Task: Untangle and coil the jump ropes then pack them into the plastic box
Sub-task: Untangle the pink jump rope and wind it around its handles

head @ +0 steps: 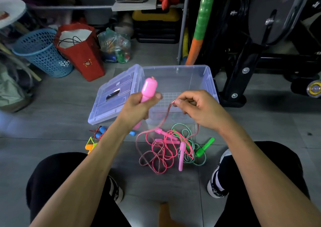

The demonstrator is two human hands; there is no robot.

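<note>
Overhead, from the head view, no readable writing shows; the red paper bag [81,52] at ten o'clock bears only a small yellow hand emblem, and a pale sticker on the box lid [114,94] is too small to read. The left hand [139,108] has its grip curled round a pink handle [147,90], whose long axis runs nearly upright, its rounded end tipped toward one o'clock. The right hand [198,108] pinches the pink twisted rope [166,115] between thumb and forefinger, and the rope hangs from there toward six o'clock into a tangle of ropes [173,148] on the floor [52,122]. The clear plastic box [191,80] stands open beyond the hands at twelve o'clock, its lid leaning against its left wall. Blue handles [100,132] and orange ones [90,146] lie at nine o'clock of the tangle, a green handle [205,147] at three.
</note>
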